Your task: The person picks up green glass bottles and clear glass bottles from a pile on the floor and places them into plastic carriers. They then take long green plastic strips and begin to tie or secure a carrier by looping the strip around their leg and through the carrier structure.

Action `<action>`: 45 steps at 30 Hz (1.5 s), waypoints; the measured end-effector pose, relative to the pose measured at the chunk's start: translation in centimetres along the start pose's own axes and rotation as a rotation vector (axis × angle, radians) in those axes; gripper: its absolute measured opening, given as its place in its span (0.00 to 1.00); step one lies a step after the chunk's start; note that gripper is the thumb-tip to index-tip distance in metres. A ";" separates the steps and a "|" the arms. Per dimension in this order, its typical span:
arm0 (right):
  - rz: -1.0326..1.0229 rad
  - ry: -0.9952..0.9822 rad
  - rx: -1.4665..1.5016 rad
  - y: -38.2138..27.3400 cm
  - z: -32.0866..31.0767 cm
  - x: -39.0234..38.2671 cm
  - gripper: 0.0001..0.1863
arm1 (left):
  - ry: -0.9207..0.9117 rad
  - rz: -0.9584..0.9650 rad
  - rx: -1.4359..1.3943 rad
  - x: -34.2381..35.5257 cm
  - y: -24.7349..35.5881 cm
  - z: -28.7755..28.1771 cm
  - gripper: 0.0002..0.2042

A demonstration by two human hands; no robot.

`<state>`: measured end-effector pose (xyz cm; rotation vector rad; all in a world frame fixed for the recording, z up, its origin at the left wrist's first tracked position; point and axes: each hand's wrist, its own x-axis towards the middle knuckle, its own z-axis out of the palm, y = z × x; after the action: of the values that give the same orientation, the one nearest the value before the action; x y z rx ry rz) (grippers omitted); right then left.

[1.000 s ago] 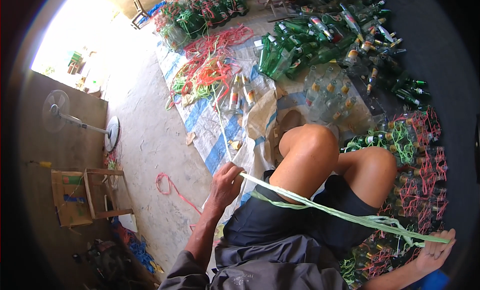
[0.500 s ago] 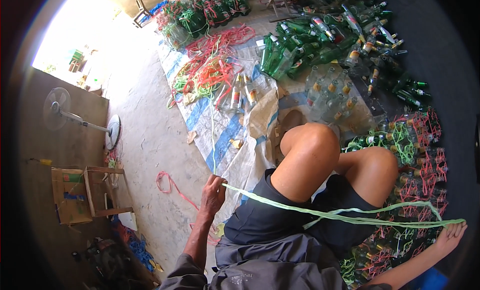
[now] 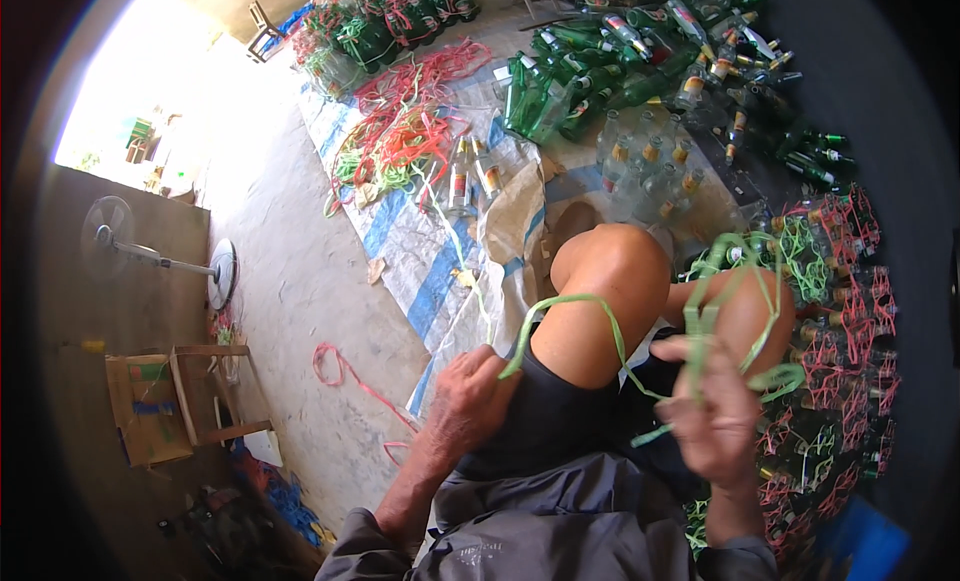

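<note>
My left hand [image 3: 468, 399] is closed on a light green plastic twine [image 3: 583, 299] in front of my left thigh. From it the twine curves over that thigh toward my right hand [image 3: 715, 411], which is raised near my right knee. Slack loops of the same twine stand up around my right fingers, which are curled and slightly blurred. A thinner stretch runs from my left hand up to the tangled red and green twine pile [image 3: 405, 121] on the striped tarp [image 3: 425, 261].
Loose green bottles [image 3: 570, 86] lie heaped at the far right, beside upright clear bottles [image 3: 645, 166]. Twine-tied bottles [image 3: 850, 311] line the right side; more bundles [image 3: 380, 31] stand at the back. A standing fan [image 3: 165, 256] and wooden frame [image 3: 215, 396] are at left.
My right hand has come in from the far right to near my right knee. The twine, stretched before, now hangs slack in loops. My left hand has shifted slightly right and nearer.
</note>
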<state>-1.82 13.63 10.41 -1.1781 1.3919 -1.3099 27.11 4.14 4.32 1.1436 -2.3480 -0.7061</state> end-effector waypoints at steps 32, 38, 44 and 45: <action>0.018 -0.108 0.299 2.2 3.1 1.2 0.07 | -0.212 0.159 -0.128 4.2 3.9 -0.5 0.09; 0.069 0.156 0.675 1.3 -4.6 -0.2 0.22 | -0.072 0.010 -0.075 3.6 -0.1 -0.3 0.04; -0.200 0.255 0.774 0.5 -16.9 -3.4 0.18 | 0.020 -0.150 -0.019 2.2 -4.2 0.0 0.04; -0.230 0.273 0.758 0.6 -19.7 -4.6 0.17 | 0.018 -0.179 -0.027 1.8 -4.8 0.0 0.03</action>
<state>-20.36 21.70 11.17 -0.6591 0.7994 -1.9828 28.91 0.10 1.68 1.3540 -2.2334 -0.7823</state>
